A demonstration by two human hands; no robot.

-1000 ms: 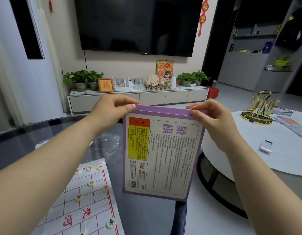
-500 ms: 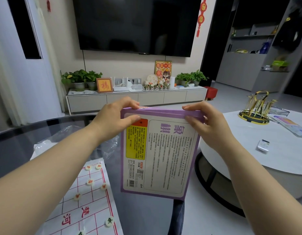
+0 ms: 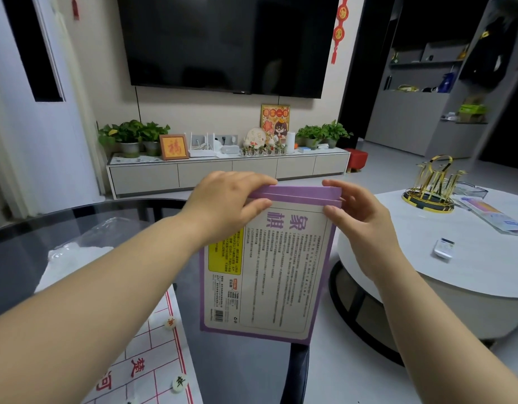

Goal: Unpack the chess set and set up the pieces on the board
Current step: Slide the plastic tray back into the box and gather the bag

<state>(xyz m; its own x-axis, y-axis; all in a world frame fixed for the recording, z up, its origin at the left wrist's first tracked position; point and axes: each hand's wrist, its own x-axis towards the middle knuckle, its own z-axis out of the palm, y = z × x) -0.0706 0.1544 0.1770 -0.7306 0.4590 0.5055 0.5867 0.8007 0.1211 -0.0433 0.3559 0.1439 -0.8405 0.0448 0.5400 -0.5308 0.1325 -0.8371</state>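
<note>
I hold a flat purple chess-set box (image 3: 266, 275) upright in front of me, printed back facing me, over the right edge of the dark glass table (image 3: 25, 246). My left hand (image 3: 223, 205) grips its top left corner, thumb on the near face and fingers over the top flap. My right hand (image 3: 356, 217) pinches the top right corner the same way. Low at the left lies the white paper chessboard (image 3: 153, 354) with red lines, and two round white pieces (image 3: 177, 383) show on it by its right border. My left forearm hides most of the board.
Crumpled clear plastic wrap (image 3: 77, 249) lies on the glass table behind my left arm. A round white coffee table (image 3: 456, 266) stands at the right with a gold rack (image 3: 432, 188), a remote (image 3: 444, 247) and a booklet. A TV cabinet lines the far wall.
Both hands have slid over the box's top flap and folded it toward me. The box sits slightly lower and my left hand covers more of its yellow label.
</note>
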